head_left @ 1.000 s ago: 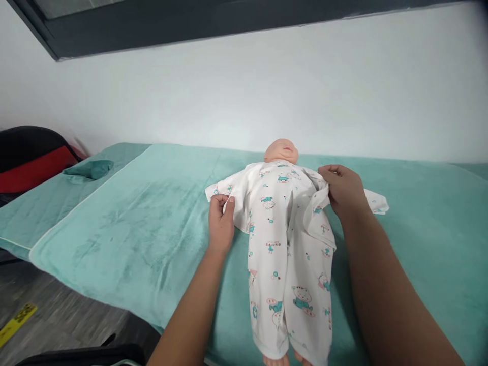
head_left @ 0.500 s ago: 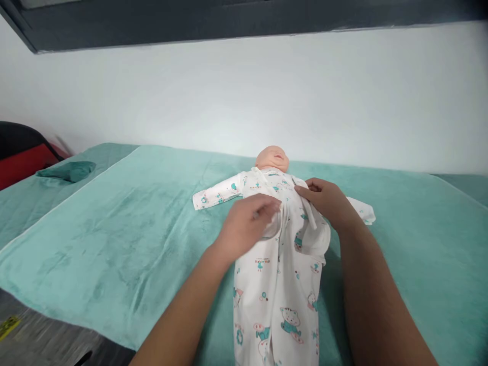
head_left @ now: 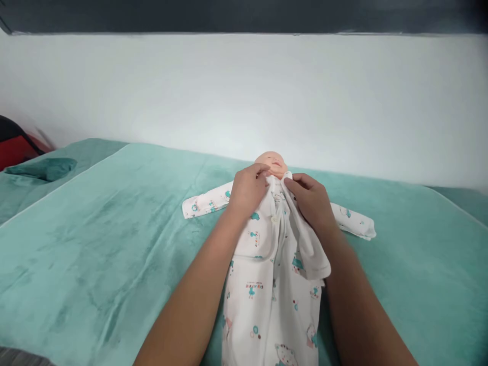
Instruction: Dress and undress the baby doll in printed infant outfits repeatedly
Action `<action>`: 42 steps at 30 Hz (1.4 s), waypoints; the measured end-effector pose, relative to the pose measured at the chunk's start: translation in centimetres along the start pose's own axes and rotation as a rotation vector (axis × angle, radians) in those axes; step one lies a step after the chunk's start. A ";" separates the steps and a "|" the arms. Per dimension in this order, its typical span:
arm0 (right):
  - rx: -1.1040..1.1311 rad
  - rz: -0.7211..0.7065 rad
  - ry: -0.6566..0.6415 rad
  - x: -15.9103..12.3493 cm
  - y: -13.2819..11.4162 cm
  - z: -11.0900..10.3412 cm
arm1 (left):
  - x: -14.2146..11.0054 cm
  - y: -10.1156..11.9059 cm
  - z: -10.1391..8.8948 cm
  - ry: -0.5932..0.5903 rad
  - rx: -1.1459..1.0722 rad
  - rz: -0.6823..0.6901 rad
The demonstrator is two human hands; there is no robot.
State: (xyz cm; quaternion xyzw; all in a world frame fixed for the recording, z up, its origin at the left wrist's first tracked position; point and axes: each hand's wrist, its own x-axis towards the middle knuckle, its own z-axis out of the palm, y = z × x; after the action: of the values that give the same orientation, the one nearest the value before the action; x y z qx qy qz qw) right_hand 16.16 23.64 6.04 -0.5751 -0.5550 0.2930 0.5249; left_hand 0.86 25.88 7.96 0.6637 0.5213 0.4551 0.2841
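A baby doll (head_left: 271, 158) lies on its back, dressed in a white romper (head_left: 254, 284) printed with teal and pink animals. At the doll's neck, my left hand (head_left: 249, 189) pinches the collar edge on the left. Opposite it, my right hand (head_left: 308, 197) grips the right front edge of the romper near the collar, lifting it so the plain white inner side shows. The romper's front is parted down the chest. Both sleeves spread outward, the left sleeve (head_left: 208, 202) and the right sleeve (head_left: 354, 221) lying flat.
A teal plush cover (head_left: 114, 244) spreads beneath the doll. Behind it stands a white wall (head_left: 213, 96) with a dark band (head_left: 244, 18) above. A red and black object (head_left: 17, 147) sits at the far left, near a folded teal piece (head_left: 49, 169).
My left hand has moved up from the chest to the collar. My right hand has shifted slightly left, bringing the right front edge up toward the neck. The view has turned slightly.
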 end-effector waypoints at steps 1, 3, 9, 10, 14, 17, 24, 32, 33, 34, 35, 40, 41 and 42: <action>-0.009 -0.003 0.029 -0.1 -0.1 0.1 | 0.4 0.0 0.1 0.002 0.033 -0.030; -0.030 -0.011 0.067 -0.3 -0.3 0.5 | 1.1 -0.1 0.2 -0.029 0.126 -0.036; -0.034 0.004 0.046 -0.7 -0.6 1.0 | 1.4 -0.4 0.7 -0.097 0.236 -0.005; -0.027 0.003 0.044 -0.7 -0.5 1.0 | 1.5 -0.5 0.7 -0.102 0.249 0.007; 0.009 0.004 0.039 -0.6 -0.3 1.0 | 1.6 -0.7 0.8 -0.141 0.244 0.025; 0.038 0.005 0.046 -0.5 0.0 1.1 | 1.7 -0.8 0.7 -0.151 0.190 -0.009; 0.078 0.016 0.002 -0.5 0.2 1.1 | 1.3 -0.3 0.5 -0.095 -0.002 0.039; 0.157 -0.005 -0.094 -0.6 0.2 0.7 | 0.9 0.7 0.3 -0.111 -0.226 -0.126; 0.153 -0.005 -0.097 -0.6 0.3 0.7 | 0.9 0.7 0.3 -0.110 -0.240 -0.133; 0.143 -0.006 -0.099 -0.5 0.3 0.7 | 0.9 0.7 0.3 -0.108 -0.254 -0.140; 0.132 -0.006 -0.098 -0.5 0.3 0.7 | 0.9 0.6 0.4 -0.103 -0.268 -0.148; 0.123 0.023 -0.097 -0.3 0.4 0.6 | 1.1 0.1 0.6 -0.078 -0.251 -0.139; 0.121 0.029 -0.097 -0.3 0.4 0.6 | 1.2 0.1 0.6 -0.078 -0.236 -0.126; 0.118 0.034 -0.100 -0.3 0.3 0.6 | 1.1 0.1 0.7 -0.080 -0.222 -0.118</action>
State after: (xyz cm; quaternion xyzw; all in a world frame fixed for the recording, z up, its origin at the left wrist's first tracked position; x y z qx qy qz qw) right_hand 15.68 23.59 5.52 -0.5370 -0.5523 0.3625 0.5246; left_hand 1.54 27.01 8.10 0.6140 0.4939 0.4657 0.4027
